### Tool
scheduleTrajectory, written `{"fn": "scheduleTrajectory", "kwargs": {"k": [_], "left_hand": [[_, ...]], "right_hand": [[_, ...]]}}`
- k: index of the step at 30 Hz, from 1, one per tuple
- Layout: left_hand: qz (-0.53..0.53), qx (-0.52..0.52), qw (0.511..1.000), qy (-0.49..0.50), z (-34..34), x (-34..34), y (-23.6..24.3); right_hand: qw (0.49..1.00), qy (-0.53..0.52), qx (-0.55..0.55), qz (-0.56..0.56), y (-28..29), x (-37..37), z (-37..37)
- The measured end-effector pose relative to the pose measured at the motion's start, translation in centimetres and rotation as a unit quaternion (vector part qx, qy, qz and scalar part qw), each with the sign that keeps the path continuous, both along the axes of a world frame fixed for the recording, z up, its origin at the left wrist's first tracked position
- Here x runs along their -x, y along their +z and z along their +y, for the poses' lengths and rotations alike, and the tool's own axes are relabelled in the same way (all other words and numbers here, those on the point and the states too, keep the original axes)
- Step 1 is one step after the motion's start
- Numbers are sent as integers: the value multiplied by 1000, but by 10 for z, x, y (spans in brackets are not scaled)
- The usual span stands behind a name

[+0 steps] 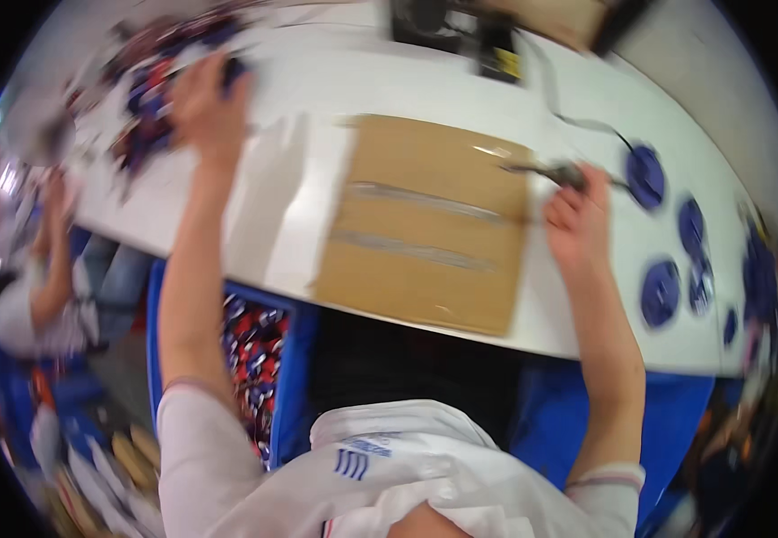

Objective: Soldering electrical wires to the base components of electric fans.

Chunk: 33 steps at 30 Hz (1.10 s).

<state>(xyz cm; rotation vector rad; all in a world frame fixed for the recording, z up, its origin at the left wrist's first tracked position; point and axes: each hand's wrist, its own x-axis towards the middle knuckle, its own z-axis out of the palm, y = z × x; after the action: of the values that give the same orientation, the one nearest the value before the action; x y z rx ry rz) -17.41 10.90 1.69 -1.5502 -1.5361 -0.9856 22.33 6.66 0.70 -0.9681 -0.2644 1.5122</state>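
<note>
My left hand point(209, 108) is stretched out over the far left of the table, beside a heap of small red and dark blue parts point(148, 99). Motion smears its fingers; a dark blue piece shows by the fingertips, and whether they grip it is unclear. My right hand point(582, 215) is closed around a dark pen-like tool point(546, 172) whose thin tip points left. That tip hovers over or rests at the right edge of a brown cardboard sheet point(425, 242) bearing two strips of shiny grey tape. The tool's exact kind is blurred.
Round purple-blue discs point(660, 293) lie right of the cardboard. From black equipment point(434, 22) at the back, a cable point(552, 90) runs toward the discs. A blue bin point(286, 386) of red and blue parts stands below the table edge. Another person point(43, 287) sits at left.
</note>
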Motion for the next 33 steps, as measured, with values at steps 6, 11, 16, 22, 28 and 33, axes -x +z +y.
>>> {"fn": "scheduleTrajectory", "kwargs": {"k": [6, 11, 16, 22, 28, 33], "left_hand": [[-187, 276, 843, -421, -59, -230, -19], [-101, 446, 695, -555, -73, -389, -42], [-7, 310, 775, -551, -75, -476, -44], [-79, 378, 686, -617, -78, -384, -28], [-118, 496, 656, -557, -77, -181, 20], [-182, 413, 821, -350, -119, -143, 31]], "right_hand": [[996, -1, -90, -23, 37, -1, 20], [989, 9, -135, 55, 74, -2, 35], [985, 0, -155, 75, 81, -24, 41], [960, 11, -277, 30, 77, -40, 26], [969, 92, -219, 64, 54, -36, 12], [990, 16, -124, 65, 15, -11, 8]]}}
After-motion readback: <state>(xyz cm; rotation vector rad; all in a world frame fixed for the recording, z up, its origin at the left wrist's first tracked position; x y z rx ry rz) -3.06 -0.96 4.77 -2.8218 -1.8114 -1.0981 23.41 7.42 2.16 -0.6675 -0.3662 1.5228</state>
